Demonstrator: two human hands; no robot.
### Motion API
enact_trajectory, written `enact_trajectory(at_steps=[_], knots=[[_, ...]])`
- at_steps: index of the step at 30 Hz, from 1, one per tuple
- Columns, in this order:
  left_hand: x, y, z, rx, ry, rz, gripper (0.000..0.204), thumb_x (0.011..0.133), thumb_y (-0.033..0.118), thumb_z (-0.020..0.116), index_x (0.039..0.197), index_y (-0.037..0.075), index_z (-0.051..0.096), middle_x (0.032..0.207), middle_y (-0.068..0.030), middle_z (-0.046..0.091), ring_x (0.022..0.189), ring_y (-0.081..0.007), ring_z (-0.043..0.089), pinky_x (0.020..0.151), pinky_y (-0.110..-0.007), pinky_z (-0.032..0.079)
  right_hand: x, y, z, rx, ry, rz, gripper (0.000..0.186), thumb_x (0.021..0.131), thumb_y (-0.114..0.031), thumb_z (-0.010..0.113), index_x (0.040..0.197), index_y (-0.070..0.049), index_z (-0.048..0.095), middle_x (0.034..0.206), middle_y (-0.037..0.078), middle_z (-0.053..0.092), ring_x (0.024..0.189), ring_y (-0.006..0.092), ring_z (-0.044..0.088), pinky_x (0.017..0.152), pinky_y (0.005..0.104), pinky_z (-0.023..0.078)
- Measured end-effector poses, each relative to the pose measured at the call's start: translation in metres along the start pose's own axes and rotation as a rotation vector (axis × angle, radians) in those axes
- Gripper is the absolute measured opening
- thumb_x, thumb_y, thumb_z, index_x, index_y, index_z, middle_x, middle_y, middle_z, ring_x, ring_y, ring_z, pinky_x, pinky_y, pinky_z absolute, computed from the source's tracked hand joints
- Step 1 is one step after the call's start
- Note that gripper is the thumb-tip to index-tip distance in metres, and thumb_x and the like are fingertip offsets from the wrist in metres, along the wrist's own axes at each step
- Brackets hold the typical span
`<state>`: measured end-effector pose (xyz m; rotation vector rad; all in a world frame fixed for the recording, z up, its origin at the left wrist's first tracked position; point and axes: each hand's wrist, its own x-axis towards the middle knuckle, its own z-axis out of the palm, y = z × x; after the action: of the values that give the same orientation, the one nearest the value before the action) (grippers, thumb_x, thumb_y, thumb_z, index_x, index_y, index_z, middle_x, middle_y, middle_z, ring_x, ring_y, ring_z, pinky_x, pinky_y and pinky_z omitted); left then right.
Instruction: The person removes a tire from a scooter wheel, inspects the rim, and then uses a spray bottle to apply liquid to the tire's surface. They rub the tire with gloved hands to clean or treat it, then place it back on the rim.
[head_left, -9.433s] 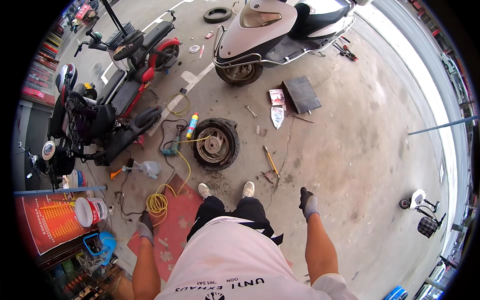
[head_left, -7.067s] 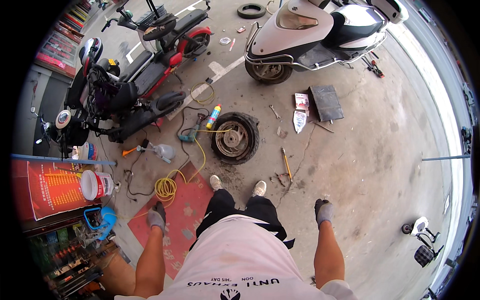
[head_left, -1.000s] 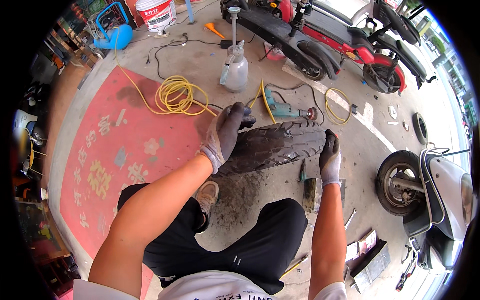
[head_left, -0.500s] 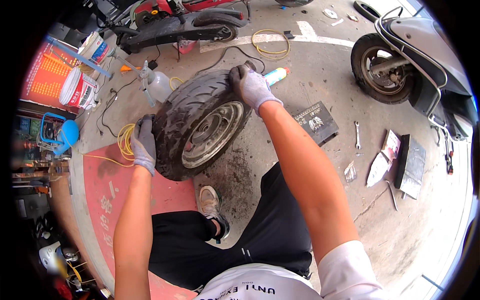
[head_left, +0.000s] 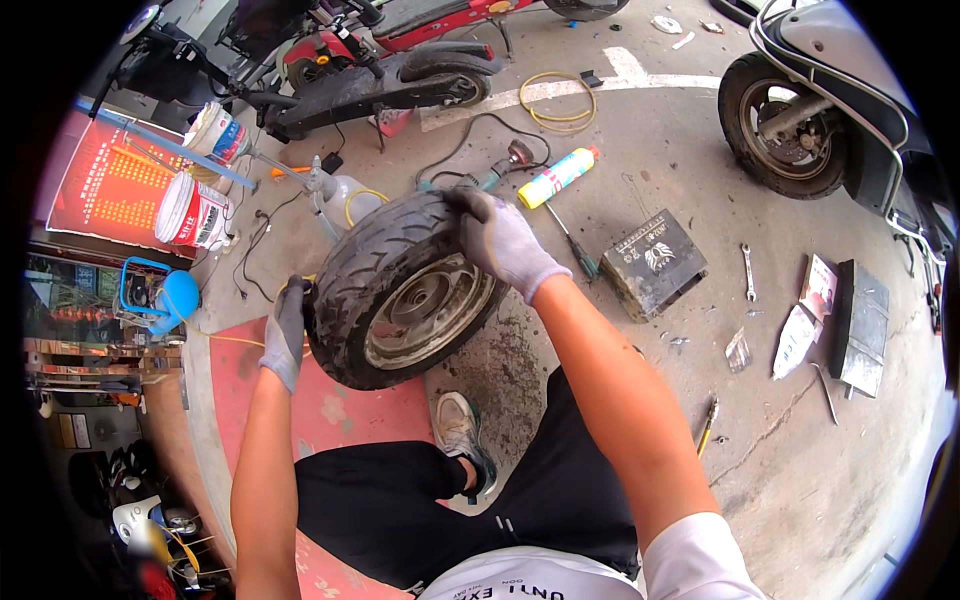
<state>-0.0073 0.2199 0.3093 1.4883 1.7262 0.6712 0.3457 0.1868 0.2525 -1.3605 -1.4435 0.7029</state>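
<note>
Both of my hands, in grey gloves, hold a small scooter wheel [head_left: 428,310] tilted in front of me. It has a worn black tyre [head_left: 372,245] and a dirty metal rim that faces me. My left hand [head_left: 284,330] grips the tyre at its left side, its fingers partly hidden behind the tread. My right hand [head_left: 508,245] is closed over the upper right edge of the tyre. Beyond the wheel lies a corded power tool [head_left: 493,176], partly covered by it. A yellow and blue spray can [head_left: 560,178] and a screwdriver [head_left: 583,258] lie right of that.
A black battery-like box [head_left: 655,268] and a wrench [head_left: 749,272] lie to the right. A grey scooter [head_left: 830,60] stands far right, a dark one [head_left: 350,100] at the back. Buckets [head_left: 195,212], a clear spray bottle [head_left: 345,195] and a blue stool [head_left: 178,300] stand left. Cables cross the floor.
The wheel has come slightly lower and moved left over the floor, with both hands still on it. The view has shifted, so the power tool, spray can and screwdriver show more fully.
</note>
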Motion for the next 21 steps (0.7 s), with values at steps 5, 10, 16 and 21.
enact_trajectory(at_steps=[5,10,16,21], knots=[[-0.033,0.004,0.032,-0.216,0.132,0.131,0.053,0.104,0.039,0.045,0.124,-0.007,0.059,0.118,-0.0090,0.065,0.106,-0.0163,0.058,0.095,-0.029,0.044,-0.060,0.051,-0.011,1.019,0.390,0.580,0.028,0.097,-0.013,0.049,0.119,-0.001,0.061,0.103,0.010,0.068,0.085,0.0142,0.063,0.072,0.0267,0.051],[-0.060,-0.012,0.018,-0.354,0.049,0.099,0.053,0.104,0.040,0.044,0.122,-0.007,0.060,0.116,-0.0090,0.065,0.105,-0.0150,0.058,0.095,-0.029,0.045,-0.102,0.071,-0.002,0.927,0.363,0.749,0.028,0.100,-0.018,0.049,0.118,0.000,0.061,0.099,0.010,0.070,0.080,0.0131,0.063,0.064,0.0256,0.049],[-0.074,-0.019,0.001,-0.430,0.096,-0.034,0.051,0.103,0.041,0.045,0.114,-0.005,0.064,0.108,-0.0095,0.068,0.095,-0.0152,0.063,0.087,-0.029,0.049,-0.091,0.058,0.012,0.829,0.277,0.616,0.031,0.102,-0.023,0.050,0.118,0.002,0.061,0.097,0.011,0.071,0.085,0.0130,0.065,0.067,0.0247,0.049],[-0.075,-0.040,-0.010,-0.415,0.104,-0.085,0.050,0.102,0.041,0.047,0.112,-0.005,0.065,0.106,-0.0090,0.069,0.094,-0.0154,0.064,0.085,-0.029,0.050,-0.098,0.060,0.017,0.771,0.250,0.564,0.032,0.102,-0.027,0.053,0.119,-0.001,0.061,0.097,0.008,0.070,0.083,0.0137,0.065,0.068,0.0248,0.049]])
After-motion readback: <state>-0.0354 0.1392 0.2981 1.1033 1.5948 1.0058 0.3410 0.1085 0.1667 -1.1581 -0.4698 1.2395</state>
